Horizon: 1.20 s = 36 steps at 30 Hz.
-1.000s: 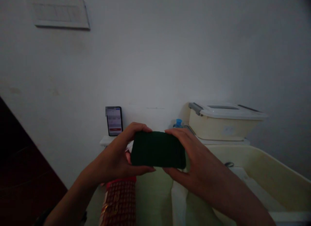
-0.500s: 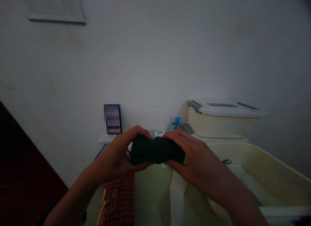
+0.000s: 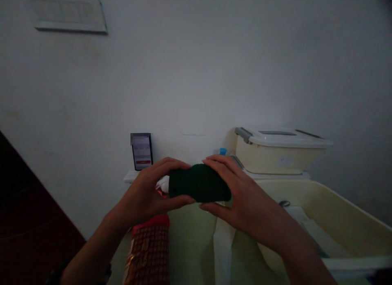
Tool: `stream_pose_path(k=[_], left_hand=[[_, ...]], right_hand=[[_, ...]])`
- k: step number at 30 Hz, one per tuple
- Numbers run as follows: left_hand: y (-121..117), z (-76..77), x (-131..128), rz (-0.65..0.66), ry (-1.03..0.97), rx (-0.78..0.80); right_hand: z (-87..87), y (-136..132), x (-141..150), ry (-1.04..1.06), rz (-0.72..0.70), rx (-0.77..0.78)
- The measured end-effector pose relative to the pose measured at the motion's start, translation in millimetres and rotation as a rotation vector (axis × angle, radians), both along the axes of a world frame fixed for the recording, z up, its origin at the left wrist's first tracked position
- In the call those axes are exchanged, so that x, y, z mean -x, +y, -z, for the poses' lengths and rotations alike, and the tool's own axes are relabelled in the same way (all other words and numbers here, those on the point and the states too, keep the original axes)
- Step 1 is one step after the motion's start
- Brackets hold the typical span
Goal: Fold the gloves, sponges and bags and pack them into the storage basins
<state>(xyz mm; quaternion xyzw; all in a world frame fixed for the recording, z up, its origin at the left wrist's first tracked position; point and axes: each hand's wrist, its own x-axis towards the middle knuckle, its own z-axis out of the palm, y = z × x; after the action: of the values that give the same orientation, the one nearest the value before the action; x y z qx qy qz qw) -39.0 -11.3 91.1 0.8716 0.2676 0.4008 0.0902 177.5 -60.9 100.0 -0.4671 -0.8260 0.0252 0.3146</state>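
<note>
A dark green, soft-looking roll (image 3: 199, 183), perhaps folded cloth, is held level in front of me between both hands. My left hand (image 3: 148, 193) grips its left end, fingers over the top and thumb below. Around the right end, my right hand (image 3: 243, 195) is closed in the same way. A small white rounded thing (image 3: 164, 184) shows between my left palm and the roll; whether it is part of the roll I cannot tell. Beneath my hands lies a pale green surface (image 3: 191, 240).
A red patterned bundle (image 3: 148, 252) lies below my left hand. Behind stands a phone (image 3: 142, 152) on a white ledge (image 3: 131, 176). To the right are an open cream bin (image 3: 333, 195), a lidded storage box (image 3: 275, 156) and a blue-capped bottle (image 3: 223, 151). A white strip (image 3: 223, 252) hangs centrally.
The green roll has been turned or flattened a little and now looks smoother and taller. My fingers have shifted along it, with both thumbs now showing beneath.
</note>
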Motion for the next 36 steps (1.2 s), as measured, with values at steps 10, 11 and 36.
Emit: stream_pose_path(k=[10,11,36], left_hand=[[-1,8.4,-7,0.130,-0.014,0.214],[-1,8.7,-8,0.156,-0.014,0.241],[-17,22.4,-108,0.084,-0.018,0.290]], right_hand=[[-3.0,3,-8,0.021,-0.016,0.051],[-3.3,3,-9,0.027,-0.014,0.049],[-11.0,-21,-107,0.096,-0.070,0.292]])
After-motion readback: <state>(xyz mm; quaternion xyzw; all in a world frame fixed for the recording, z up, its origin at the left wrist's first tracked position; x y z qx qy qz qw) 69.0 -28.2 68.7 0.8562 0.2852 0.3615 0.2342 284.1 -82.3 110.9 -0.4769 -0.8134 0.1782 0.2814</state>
